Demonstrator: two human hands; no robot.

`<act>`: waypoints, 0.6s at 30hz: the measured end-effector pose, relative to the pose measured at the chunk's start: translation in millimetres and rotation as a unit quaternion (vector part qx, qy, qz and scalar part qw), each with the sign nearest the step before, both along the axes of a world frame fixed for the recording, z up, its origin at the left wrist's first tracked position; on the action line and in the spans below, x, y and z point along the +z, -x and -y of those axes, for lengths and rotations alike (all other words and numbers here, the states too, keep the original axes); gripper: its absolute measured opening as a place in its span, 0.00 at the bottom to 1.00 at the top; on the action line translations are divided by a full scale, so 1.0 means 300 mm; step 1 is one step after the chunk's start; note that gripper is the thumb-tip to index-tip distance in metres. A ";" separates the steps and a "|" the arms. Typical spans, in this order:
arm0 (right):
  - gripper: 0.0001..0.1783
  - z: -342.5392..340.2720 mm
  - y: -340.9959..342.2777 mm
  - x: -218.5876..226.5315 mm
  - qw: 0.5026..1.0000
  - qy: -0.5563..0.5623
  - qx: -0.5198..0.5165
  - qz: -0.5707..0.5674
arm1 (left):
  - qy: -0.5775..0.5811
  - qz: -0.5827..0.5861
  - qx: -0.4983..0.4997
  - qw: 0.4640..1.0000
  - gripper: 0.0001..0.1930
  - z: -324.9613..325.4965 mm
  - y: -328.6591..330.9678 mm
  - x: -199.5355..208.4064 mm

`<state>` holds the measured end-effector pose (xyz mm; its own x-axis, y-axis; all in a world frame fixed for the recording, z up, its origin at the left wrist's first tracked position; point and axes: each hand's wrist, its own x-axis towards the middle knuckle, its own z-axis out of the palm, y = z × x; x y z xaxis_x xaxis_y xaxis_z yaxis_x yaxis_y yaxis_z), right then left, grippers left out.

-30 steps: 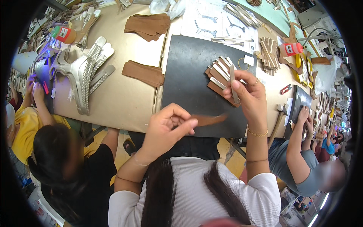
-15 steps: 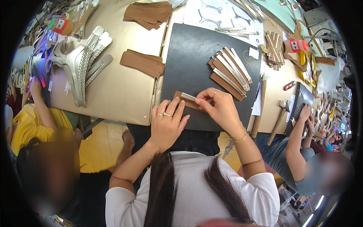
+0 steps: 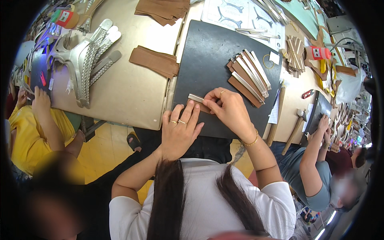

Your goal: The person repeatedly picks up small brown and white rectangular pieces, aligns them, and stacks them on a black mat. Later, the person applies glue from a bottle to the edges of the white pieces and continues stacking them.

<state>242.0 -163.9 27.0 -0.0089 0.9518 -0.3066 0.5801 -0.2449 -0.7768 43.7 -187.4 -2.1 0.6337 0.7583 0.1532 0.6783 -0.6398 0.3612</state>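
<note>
A silver strip [image 3: 196,97] lies along the far edge of a brown leather-like piece [image 3: 205,108] on the black board [image 3: 200,52]. My right hand [image 3: 230,110] pinches the strip's right part between thumb and fingertips. My left hand [image 3: 180,130] rests palm down with fingers stretched out, its fingertips on the left end of the brown piece. My fingers cover part of both. To the far right on the board, several brown pieces with silver strips [image 3: 249,76] lie in a fanned pile.
Stacks of brown pieces [image 3: 154,62] lie on the left table [image 3: 132,96]. Silver braided straps [image 3: 90,60] sit farther left. Printed sheets [image 3: 244,16] lie beyond the board. A hammer [image 3: 296,130], a red-capped bottle [image 3: 318,53] and strip bundles [image 3: 295,56] are at right. Co-workers sit on both sides.
The silver strip has shifted left and away, from lying across the brown piece to its far edge. My right hand still pinches it; the whole view has shifted slightly.
</note>
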 end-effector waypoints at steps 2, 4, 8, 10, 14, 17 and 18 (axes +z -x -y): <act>0.08 -0.001 -0.002 0.001 1.000 0.002 0.001 -0.002 | 0.001 -0.001 -0.002 1.000 0.30 -0.001 0.000 0.001; 0.08 -0.003 -0.003 0.000 1.000 0.001 0.002 0.000 | 0.001 -0.002 -0.001 1.000 0.30 -0.002 0.000 0.002; 0.08 -0.005 0.000 -0.002 1.000 0.000 0.001 0.004 | 0.000 -0.003 -0.005 1.000 0.30 -0.005 0.000 0.003; 0.07 -0.005 0.001 -0.002 1.000 -0.001 0.006 0.010 | 0.002 0.001 -0.006 1.000 0.30 -0.006 0.002 0.002; 0.07 -0.006 0.003 0.001 0.999 -0.009 0.018 0.024 | -0.002 0.003 -0.009 1.000 0.30 -0.009 0.003 -0.001; 0.06 -0.007 0.007 0.003 0.999 -0.013 0.019 0.032 | 0.003 0.011 -0.007 1.000 0.30 -0.014 0.001 0.003; 0.06 -0.007 0.009 0.004 0.999 -0.015 0.019 0.035 | 0.006 0.013 -0.007 1.000 0.30 -0.017 0.000 0.006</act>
